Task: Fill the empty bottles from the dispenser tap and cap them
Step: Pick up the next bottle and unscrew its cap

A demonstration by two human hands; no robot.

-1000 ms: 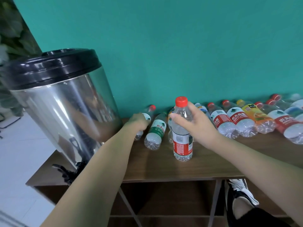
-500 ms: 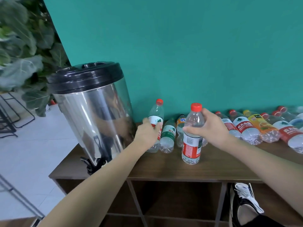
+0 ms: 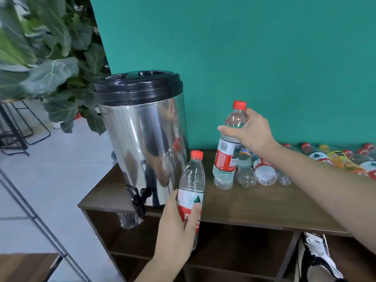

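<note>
Left hand — wrapped round a capped empty bottle, the dispenser tap just to its left. Right hand — gripping a second bottle, seemingly lifted off the shelf. Step: fetching. Next: uncap, mouth under tap.

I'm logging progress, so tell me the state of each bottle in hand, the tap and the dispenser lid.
Bottle in left hand: capped, held upright off the table.
Bottle in right hand: capped, gripped near the neck.
Tap: untouched, no bottle under it.
Dispenser lid: on.
</note>
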